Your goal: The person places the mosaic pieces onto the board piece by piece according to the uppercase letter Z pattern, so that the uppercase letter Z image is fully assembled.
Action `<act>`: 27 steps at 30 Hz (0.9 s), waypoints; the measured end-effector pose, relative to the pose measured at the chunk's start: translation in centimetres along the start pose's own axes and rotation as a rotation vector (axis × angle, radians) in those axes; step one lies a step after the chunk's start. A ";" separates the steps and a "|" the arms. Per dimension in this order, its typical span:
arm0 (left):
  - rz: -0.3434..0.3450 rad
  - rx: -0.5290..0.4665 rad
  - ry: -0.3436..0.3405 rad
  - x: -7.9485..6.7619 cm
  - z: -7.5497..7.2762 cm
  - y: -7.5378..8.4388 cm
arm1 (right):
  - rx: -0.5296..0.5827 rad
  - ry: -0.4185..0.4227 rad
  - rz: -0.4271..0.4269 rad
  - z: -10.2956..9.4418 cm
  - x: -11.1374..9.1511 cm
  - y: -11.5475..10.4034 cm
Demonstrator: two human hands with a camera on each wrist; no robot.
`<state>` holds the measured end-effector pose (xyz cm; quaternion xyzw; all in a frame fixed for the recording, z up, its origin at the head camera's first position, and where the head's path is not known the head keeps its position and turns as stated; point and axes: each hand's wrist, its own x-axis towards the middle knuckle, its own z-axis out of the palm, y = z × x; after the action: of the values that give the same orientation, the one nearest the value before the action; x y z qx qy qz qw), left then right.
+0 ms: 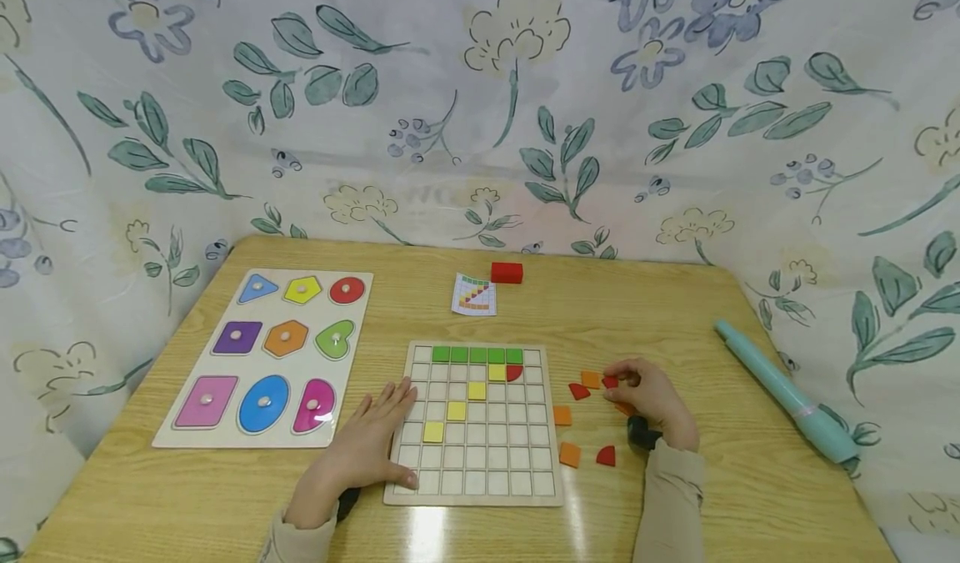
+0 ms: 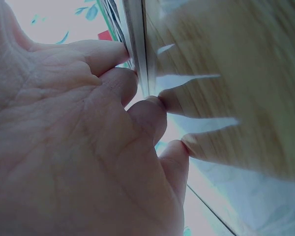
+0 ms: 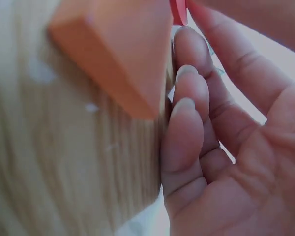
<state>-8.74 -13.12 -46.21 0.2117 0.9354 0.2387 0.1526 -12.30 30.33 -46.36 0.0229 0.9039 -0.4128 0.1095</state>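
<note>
Board [image 1: 497, 435], marked out in squares, lies flat on the wooden table [image 1: 210, 496]. Between 2 and 3 o'clock from its middle, the right hand [image 1: 649, 398] pinches a red wedge [image 1: 610, 382] between thumb and fingertips; whether that piece touches the table, I cannot tell. Near it, around 9 o'clock, are an orange square [image 1: 591, 379] and a second red wedge [image 1: 578, 391]. At the board's 9 o'clock side, the left hand [image 1: 367, 438] rests against the edge, fingers spread and loosely straight, thumb toward 8 o'clock. Five green squares [image 1: 478, 354] fill part of the 12 o'clock row; below, four yellow squares [image 1: 457, 411] step down toward 8 o'clock, the uppermost having a red quarter-circle [image 1: 514, 373] at its 3 o'clock. Beyond the board, a picture card [image 1: 474, 296] lies at 12 o'clock, a shape puzzle [image 1: 255, 364] between 9 and 10.
</note>
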 end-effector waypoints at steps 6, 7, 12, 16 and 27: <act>-0.010 -0.013 0.001 0.0 0.1 0.1 | -0.056 0.044 -0.005 -0.1 0.0 0.2; -0.012 -0.014 0.001 0.0 0.1 0.2 | -0.058 0.049 0.004 -0.1 0.0 0.3; -0.010 -0.010 0.006 0.1 0.4 0.1 | -0.046 0.075 0.043 -0.2 0.1 0.5; -0.012 -0.004 0.003 0.1 0.5 0.0 | -0.037 0.079 0.047 -0.3 0.2 0.4; -0.016 -0.008 0.000 0.1 0.2 0.1 | -0.007 0.081 0.031 -0.4 0.4 0.5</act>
<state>-8.67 -12.91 -46.29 0.2036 0.9361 0.2412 0.1554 -12.67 30.95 -46.55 0.0530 0.9085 -0.4068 0.0792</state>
